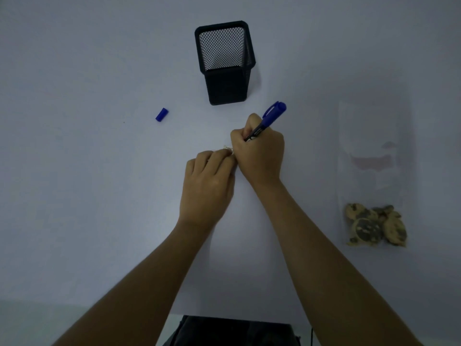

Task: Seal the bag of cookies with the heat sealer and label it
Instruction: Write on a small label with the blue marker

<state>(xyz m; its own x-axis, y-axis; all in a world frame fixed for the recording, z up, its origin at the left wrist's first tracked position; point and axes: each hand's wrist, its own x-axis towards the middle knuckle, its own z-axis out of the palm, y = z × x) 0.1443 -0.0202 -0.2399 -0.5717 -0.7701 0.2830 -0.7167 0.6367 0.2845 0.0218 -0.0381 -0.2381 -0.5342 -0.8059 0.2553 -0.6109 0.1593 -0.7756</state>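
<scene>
My right hand (259, 152) grips a blue marker (270, 115) near the table's middle, its tip pointed down and hidden behind my fingers. My left hand (208, 181) rests beside it, fingertips pinching a small pale label (228, 148) that is mostly hidden. The marker's blue cap (162, 114) lies loose at the left. A clear plastic bag (376, 156) lies flat at the right, with several cookies (375, 224) bunched at its near end. No heat sealer can be made out.
A black mesh pen holder (225, 63) stands upright just beyond my hands. A dark object (229, 330) sits at the near table edge between my forearms. The table top (87, 196) is pale and dimly lit.
</scene>
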